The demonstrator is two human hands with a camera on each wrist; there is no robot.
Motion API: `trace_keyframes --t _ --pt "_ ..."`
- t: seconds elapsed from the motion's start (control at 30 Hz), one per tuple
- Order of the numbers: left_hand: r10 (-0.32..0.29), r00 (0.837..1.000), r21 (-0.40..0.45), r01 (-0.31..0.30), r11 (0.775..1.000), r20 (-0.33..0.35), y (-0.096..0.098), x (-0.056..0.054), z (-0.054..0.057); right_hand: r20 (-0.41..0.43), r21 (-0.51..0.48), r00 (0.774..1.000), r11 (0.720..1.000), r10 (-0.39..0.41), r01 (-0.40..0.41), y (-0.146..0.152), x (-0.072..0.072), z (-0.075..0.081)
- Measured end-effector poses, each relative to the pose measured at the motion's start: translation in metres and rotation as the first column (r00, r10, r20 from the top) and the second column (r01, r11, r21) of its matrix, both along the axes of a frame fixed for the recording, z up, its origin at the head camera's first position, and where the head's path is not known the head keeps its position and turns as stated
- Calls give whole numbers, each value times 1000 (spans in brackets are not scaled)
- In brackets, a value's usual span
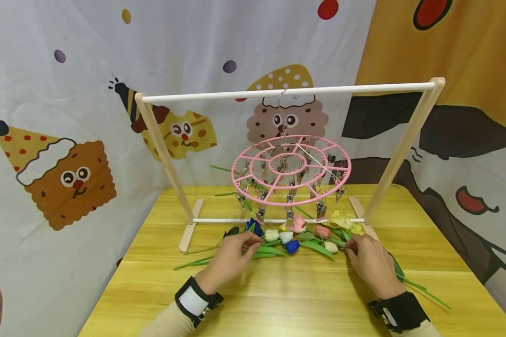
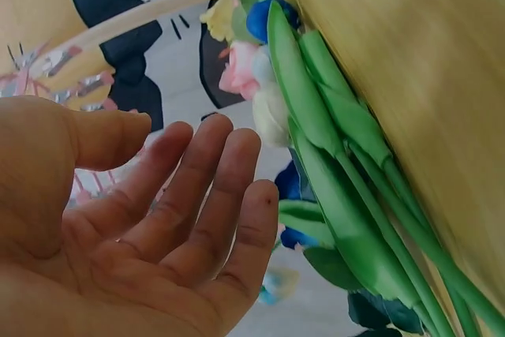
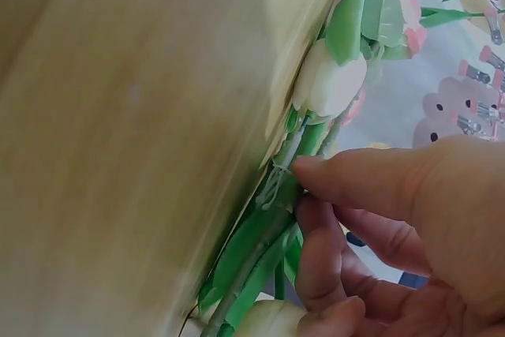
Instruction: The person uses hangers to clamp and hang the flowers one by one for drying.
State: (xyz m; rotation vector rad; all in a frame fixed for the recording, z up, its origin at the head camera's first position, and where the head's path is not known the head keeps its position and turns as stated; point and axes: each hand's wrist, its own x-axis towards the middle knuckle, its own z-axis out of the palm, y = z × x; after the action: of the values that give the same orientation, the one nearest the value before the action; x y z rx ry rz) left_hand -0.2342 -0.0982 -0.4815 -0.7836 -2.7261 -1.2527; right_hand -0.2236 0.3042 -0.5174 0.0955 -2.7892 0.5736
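Note:
On the table lie artificial flowers. My left hand (image 1: 232, 257) is held over the stems at the left, beside a blue flower (image 1: 255, 227) and a whitish tulip (image 1: 271, 235). Its fingers are loosely bent with nothing between them, and green leaves (image 2: 339, 226) lie just beyond the fingertips. At the right of the pile, thumb and index finger of my right hand (image 1: 373, 262) pinch a green stem (image 3: 272, 211) just below a white tulip (image 3: 327, 80). A thin pale tie wraps that stem. Another blue tulip (image 1: 292, 246) lies between the hands.
A pink round clip hanger (image 1: 286, 204) with many metal clips hangs from the white bar (image 1: 219, 96) of a wooden stand (image 1: 162, 150) above the flowers. Yellow flowers (image 1: 341, 219) lie at the right. A printed curtain (image 1: 185, 42) stands behind the wooden table (image 1: 270, 299).

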Motion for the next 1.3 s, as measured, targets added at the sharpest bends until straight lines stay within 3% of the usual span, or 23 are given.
trace_keyframes --t 0.27,0.5,0.63,0.8,0.97,1.1,1.2,1.3 --pt "-51 997 -53 48 997 -55 12 6 -3 -23 22 999 999 -26 26 -6 6 4" --pt "-77 992 -77 69 995 -101 20 10 1 -149 61 989 998 -9 18 -14 14 12" --pt "-119 977 -87 104 991 -178 28 11 4 -231 81 973 997 26 -7 -21 18 20" --pt "-190 931 -76 175 982 -310 40 14 8 -258 93 963 994 73 -51 -32 21 28" --pt "-258 857 -91 243 966 -445 53 17 11 -275 104 949 986 154 -130 -44 20 32" --pt "-276 800 -164 222 961 -533 62 19 14 -317 144 926 975 206 -168 -52 21 32" --pt "-273 777 -189 200 961 -567 67 19 16 -309 150 927 973 214 -174 -60 25 34" --pt "-235 767 -206 137 969 -597 71 17 18 -318 154 920 970 227 -186 -69 29 36"
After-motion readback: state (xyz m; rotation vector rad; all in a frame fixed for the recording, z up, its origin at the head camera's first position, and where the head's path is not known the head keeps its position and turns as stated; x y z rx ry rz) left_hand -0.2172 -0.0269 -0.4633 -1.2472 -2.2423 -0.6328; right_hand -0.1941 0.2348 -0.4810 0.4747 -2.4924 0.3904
